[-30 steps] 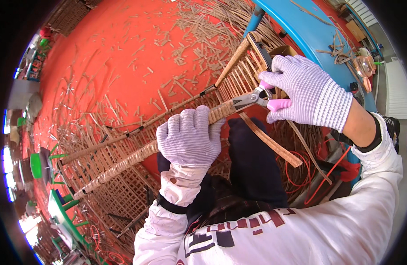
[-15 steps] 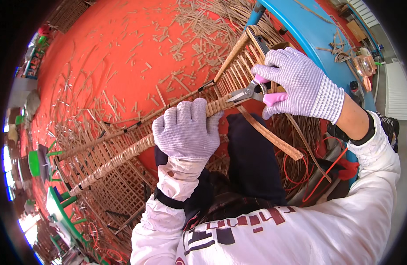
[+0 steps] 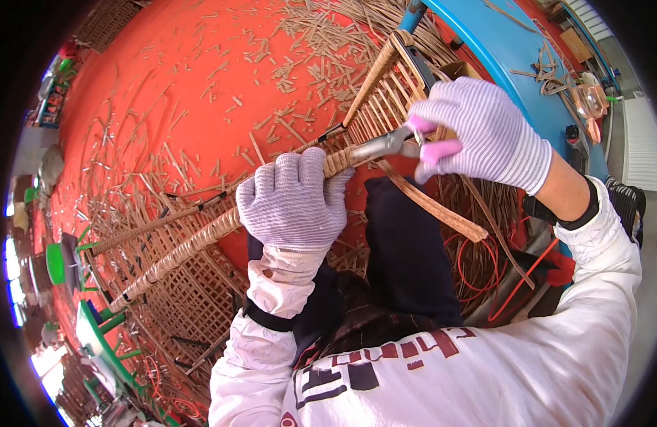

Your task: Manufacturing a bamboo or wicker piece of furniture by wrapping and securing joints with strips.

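Hands, rib-knit gloved, grip strip-wrapped pole, pink-handled metal shears.

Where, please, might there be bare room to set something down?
The blue table looks bare between its curved edge and the cane strips; the red floor is nearly bare right of the upper-left wicker basket. Scraps crowd the floor just beyond the woven frame.

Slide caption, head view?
Lilac-gloved left hand grips tan cane-wrapped rail; lilac-gloved right hand holds pink-handled metal shears at it.
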The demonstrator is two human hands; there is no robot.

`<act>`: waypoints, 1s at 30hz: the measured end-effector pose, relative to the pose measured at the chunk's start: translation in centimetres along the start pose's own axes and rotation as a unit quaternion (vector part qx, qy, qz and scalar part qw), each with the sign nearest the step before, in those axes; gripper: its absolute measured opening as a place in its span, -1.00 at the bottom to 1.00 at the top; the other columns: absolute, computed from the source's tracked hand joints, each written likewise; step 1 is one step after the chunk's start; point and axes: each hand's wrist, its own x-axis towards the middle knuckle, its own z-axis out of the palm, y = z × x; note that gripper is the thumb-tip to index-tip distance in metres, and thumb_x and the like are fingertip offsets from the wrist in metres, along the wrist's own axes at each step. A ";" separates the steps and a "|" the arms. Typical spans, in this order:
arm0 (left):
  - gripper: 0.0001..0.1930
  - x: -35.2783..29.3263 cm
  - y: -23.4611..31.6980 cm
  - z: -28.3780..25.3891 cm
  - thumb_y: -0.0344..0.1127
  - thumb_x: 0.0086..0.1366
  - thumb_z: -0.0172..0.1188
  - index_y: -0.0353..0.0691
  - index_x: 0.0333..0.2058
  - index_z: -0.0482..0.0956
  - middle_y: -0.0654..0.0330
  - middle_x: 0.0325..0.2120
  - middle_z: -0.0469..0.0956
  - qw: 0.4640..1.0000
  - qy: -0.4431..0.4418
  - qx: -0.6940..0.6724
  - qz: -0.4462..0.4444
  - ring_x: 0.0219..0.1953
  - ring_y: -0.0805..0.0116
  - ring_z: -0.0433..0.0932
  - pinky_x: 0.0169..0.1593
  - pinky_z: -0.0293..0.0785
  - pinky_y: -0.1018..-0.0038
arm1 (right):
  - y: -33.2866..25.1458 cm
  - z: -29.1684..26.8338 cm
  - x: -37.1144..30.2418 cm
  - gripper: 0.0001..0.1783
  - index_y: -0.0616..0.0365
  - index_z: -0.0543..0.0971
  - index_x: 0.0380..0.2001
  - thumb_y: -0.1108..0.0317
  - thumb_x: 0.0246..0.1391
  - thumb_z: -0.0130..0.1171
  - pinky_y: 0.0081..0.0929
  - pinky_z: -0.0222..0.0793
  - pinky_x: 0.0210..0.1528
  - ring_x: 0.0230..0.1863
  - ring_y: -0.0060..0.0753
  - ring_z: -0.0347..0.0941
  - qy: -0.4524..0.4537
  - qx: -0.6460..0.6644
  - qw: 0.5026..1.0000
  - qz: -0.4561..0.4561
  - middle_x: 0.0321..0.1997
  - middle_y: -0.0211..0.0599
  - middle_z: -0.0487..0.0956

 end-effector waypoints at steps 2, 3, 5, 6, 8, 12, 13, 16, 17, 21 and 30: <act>-0.67 0.1 -0.2 -0.2 0.09 0.12 0.33 0.03 -0.28 0.58 0.34 -0.45 0.52 1.000 -0.006 -0.001 -0.004 -0.36 0.25 0.49 -0.23 0.25 0.25 | 0.2 -0.7 0.1 -0.34 0.08 0.59 -0.18 -0.08 -0.33 0.54 -0.25 0.46 -0.16 -0.25 -0.15 0.52 0.131 0.038 0.990 0.018 -0.31 -0.30 0.53; -0.67 0.1 -0.4 -0.2 0.09 0.12 0.33 0.03 -0.28 0.58 0.34 -0.45 0.52 1.000 -0.007 0.002 -0.004 -0.36 0.25 0.49 -0.23 0.25 0.25 | 0.5 -0.9 -0.2 -0.25 0.08 0.57 -0.06 -0.08 -0.33 0.57 -0.31 0.45 -0.10 -0.22 -0.24 0.52 0.178 0.069 0.981 0.032 -0.31 -0.28 0.51; -0.67 0.1 -0.6 -0.1 0.07 0.10 0.36 0.04 -0.29 0.58 0.34 -0.45 0.52 1.000 0.013 -0.003 -0.004 -0.36 0.25 0.49 -0.22 0.26 0.27 | 2.3 -1.8 -2.6 -0.25 0.16 0.52 0.07 -0.07 -0.11 0.48 -0.38 0.38 0.08 -0.03 -0.28 0.50 0.177 0.110 0.969 0.135 -0.07 -0.22 0.55; -0.67 0.2 -0.6 0.1 0.07 0.10 0.36 0.04 -0.29 0.58 0.34 -0.45 0.52 1.000 0.013 -0.003 -0.001 -0.36 0.25 0.49 -0.22 0.26 0.27 | 3.7 -1.8 -4.0 -0.27 0.22 0.48 0.11 -0.04 0.00 0.42 -0.39 0.34 0.17 0.08 -0.30 0.47 0.194 0.115 0.958 0.180 0.08 -0.21 0.55; -0.64 0.8 -0.4 0.0 0.05 0.05 0.41 0.03 -0.26 0.59 0.34 -0.44 0.54 1.000 -0.001 -0.012 -0.008 -0.36 0.25 0.49 -0.23 0.27 0.28 | 7.7 -0.7 -7.9 -0.28 0.18 0.52 0.09 -0.15 0.04 0.34 -0.34 0.37 0.11 0.00 -0.14 0.53 0.266 0.086 0.920 0.275 -0.01 -0.08 0.59; -0.56 2.6 -1.0 -0.7 0.03 -0.03 0.47 0.01 -0.20 0.61 0.33 -0.39 0.57 1.000 0.011 -0.022 -0.001 -0.31 0.26 0.52 -0.17 0.29 0.28 | 13.7 0.9 -16.8 -0.24 0.16 0.52 0.11 -0.22 0.03 0.30 -0.23 0.34 0.17 0.10 -0.03 0.49 0.166 -0.120 0.855 0.477 0.02 -0.08 0.57; -0.52 3.0 -1.0 -0.2 0.01 -0.06 0.50 0.00 -0.17 0.61 0.33 -0.35 0.59 0.999 0.020 -0.030 0.007 -0.28 0.26 0.53 -0.13 0.30 0.28 | 14.0 1.3 -18.8 -0.24 0.16 0.52 0.11 -0.22 0.03 0.30 -0.23 0.34 0.17 0.10 -0.03 0.49 0.168 -0.122 0.851 0.482 0.02 -0.08 0.57; -0.46 4.3 -1.0 0.4 -0.02 -0.10 0.53 -0.01 -0.11 0.62 0.32 -0.28 0.61 0.999 0.021 -0.037 0.011 -0.19 0.27 0.55 -0.04 0.31 0.28 | 13.7 2.7 -23.7 -0.21 0.12 0.52 0.13 -0.26 0.00 0.30 -0.20 0.35 0.19 0.15 0.00 0.45 0.106 -0.180 0.780 0.590 0.07 -0.08 0.55; -0.45 4.6 -1.2 0.9 -0.03 -0.10 0.53 -0.01 -0.10 0.61 0.32 -0.28 0.61 0.999 0.019 -0.034 0.008 -0.20 0.27 0.55 -0.05 0.31 0.27 | 13.6 2.9 -25.2 -0.20 0.10 0.51 0.14 -0.27 -0.01 0.30 -0.20 0.35 0.20 0.17 -0.01 0.44 0.079 -0.184 0.745 0.636 0.09 -0.09 0.54; -0.49 6.1 -0.5 2.0 -0.01 -0.04 0.49 -0.03 -0.12 0.60 0.28 -0.36 0.57 1.000 0.013 -0.012 0.020 -0.26 0.19 0.54 -0.14 0.31 0.22 | 13.5 3.9 -32.6 -0.28 0.02 0.58 0.06 -0.24 -0.06 0.33 -0.16 0.38 0.15 0.09 -0.01 0.48 0.052 -0.202 0.693 0.690 0.02 -0.07 0.56; -0.58 5.2 -2.0 1.7 0.06 0.04 0.41 -0.13 -0.35 0.52 0.20 -0.48 0.48 0.996 0.029 0.079 0.042 -0.35 0.08 0.49 -0.27 0.32 0.16 | 13.5 3.8 -28.7 -0.25 -0.10 0.58 0.00 -0.38 -0.13 0.31 -0.20 0.30 0.20 0.10 -0.14 0.46 -0.018 -0.184 0.706 0.684 0.01 -0.18 0.53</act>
